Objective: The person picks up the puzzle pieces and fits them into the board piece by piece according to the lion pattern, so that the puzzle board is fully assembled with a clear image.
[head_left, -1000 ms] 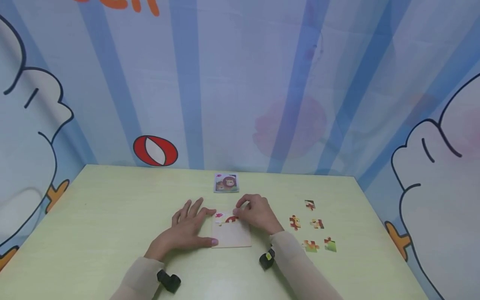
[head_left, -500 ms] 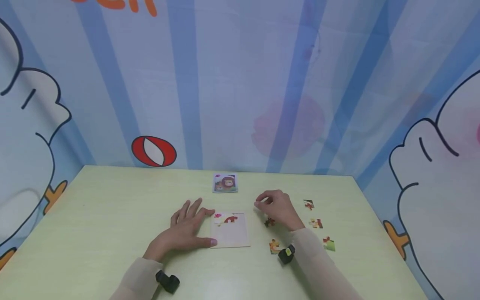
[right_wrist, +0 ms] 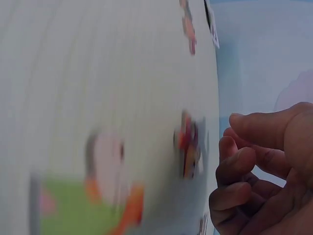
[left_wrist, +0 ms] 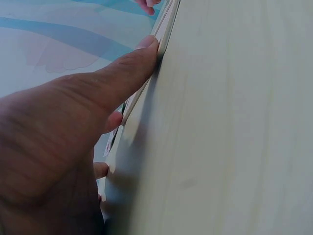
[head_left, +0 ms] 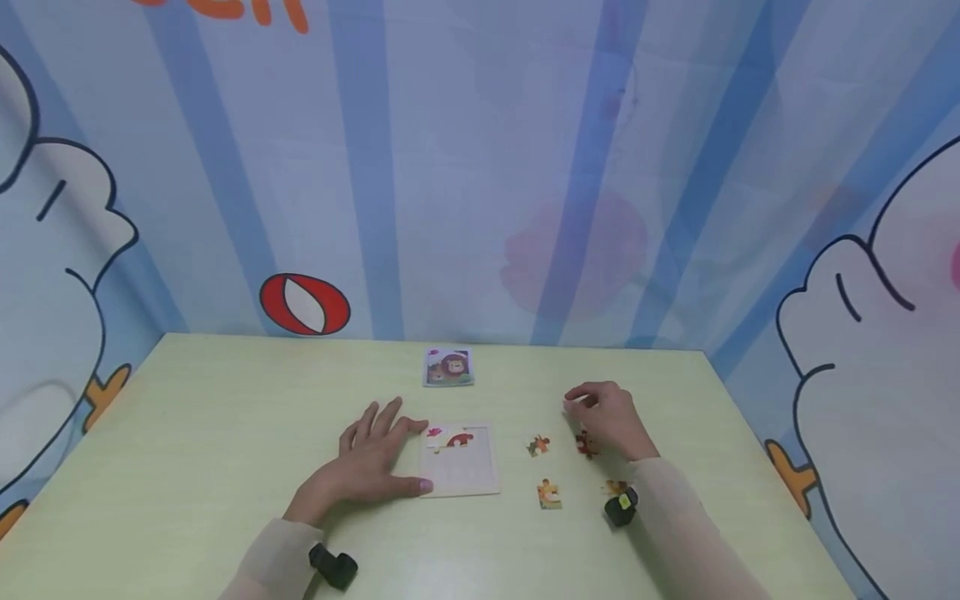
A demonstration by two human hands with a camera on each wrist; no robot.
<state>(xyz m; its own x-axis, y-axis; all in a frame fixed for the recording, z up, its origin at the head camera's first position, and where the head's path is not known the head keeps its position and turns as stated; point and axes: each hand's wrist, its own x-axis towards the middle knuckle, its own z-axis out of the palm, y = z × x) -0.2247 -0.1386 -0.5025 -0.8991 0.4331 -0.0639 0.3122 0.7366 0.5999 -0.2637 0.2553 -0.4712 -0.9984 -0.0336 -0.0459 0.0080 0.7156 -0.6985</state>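
My left hand (head_left: 367, 462) rests at the left side of a shallow square puzzle tray (head_left: 465, 475), thumb and index fingertip touching its edge. Along the tray's top lie a puzzle piece with a pink shape (head_left: 435, 432) and a reddish-brown puzzle piece (head_left: 460, 439). To the right, my right hand (head_left: 611, 417) hovers above the loose pieces, its fingers loosely bent with a gap to the thumb and nothing held. Under it lies a red-brown puzzle piece (head_left: 585, 444), partly hidden. In the right wrist view, a blurred green and orange piece (right_wrist: 73, 210) appears close by.
Between tray and right hand lie two loose puzzle pieces, an orange-brown piece (head_left: 538, 445) and a yellow-orange piece (head_left: 549, 494). Another piece (head_left: 613, 487) is partly covered by the right wrist camera (head_left: 621, 507). A lion picture card (head_left: 447, 367) lies behind the tray.
My right hand has left the tray's top edge and moved right, over the loose pieces. The reddish-brown piece stays in the tray. The left hand keeps its place on the tray's edge.
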